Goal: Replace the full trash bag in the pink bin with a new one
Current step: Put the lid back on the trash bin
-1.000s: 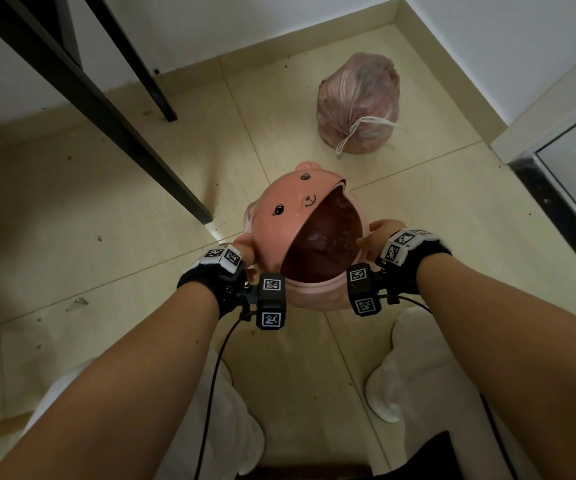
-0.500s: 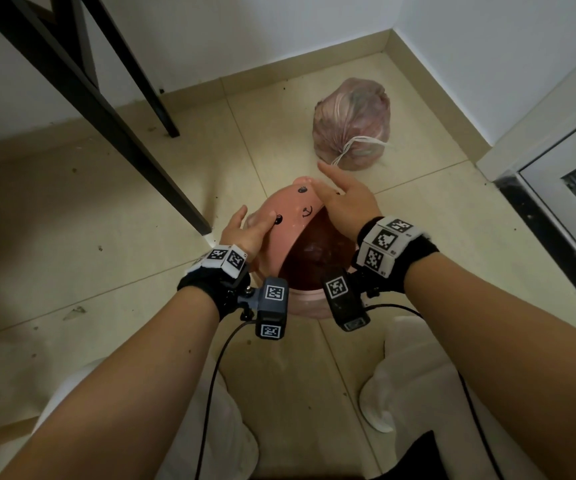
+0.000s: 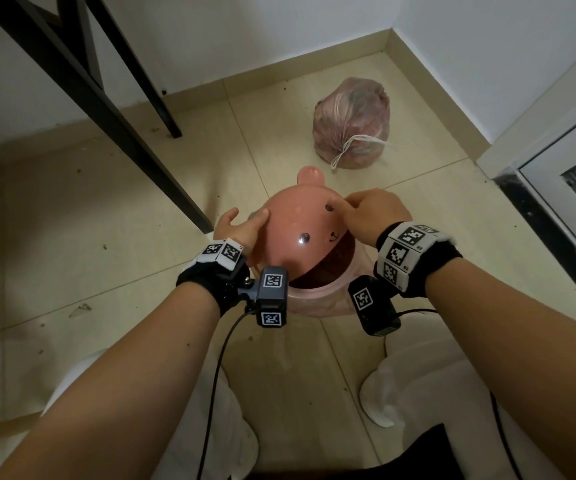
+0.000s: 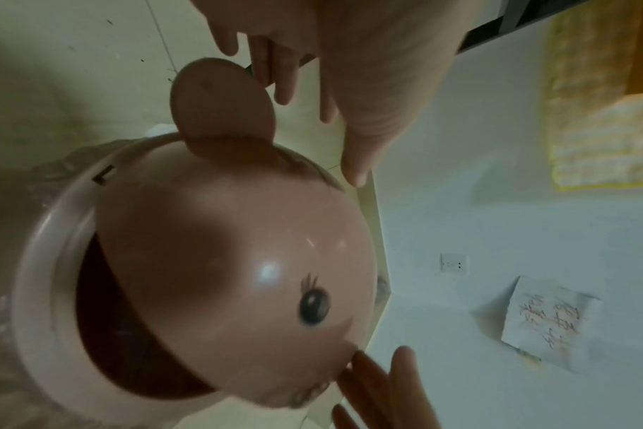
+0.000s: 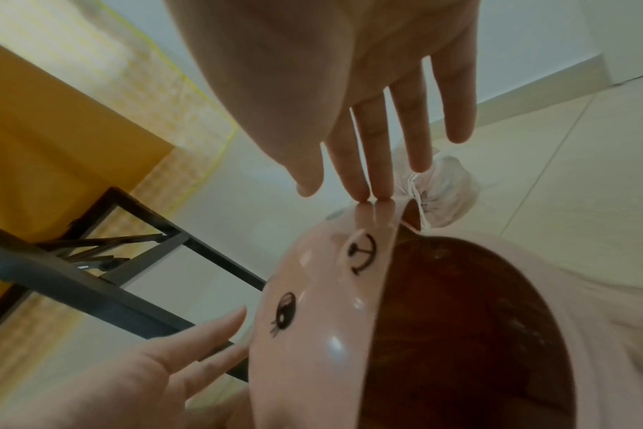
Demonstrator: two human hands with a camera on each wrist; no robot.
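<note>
Pink bin (image 3: 328, 296) lid (image 3: 300, 233) — both hands' grip wide, fingers flat — half-covers its rim.

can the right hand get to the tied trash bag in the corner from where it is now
Probably yes. The right hand is open, its fingertips only resting on the bin lid, holding nothing. The tied trash bag lies on bare floor just past the bin, with nothing between, though it may need a lean forward.
</note>
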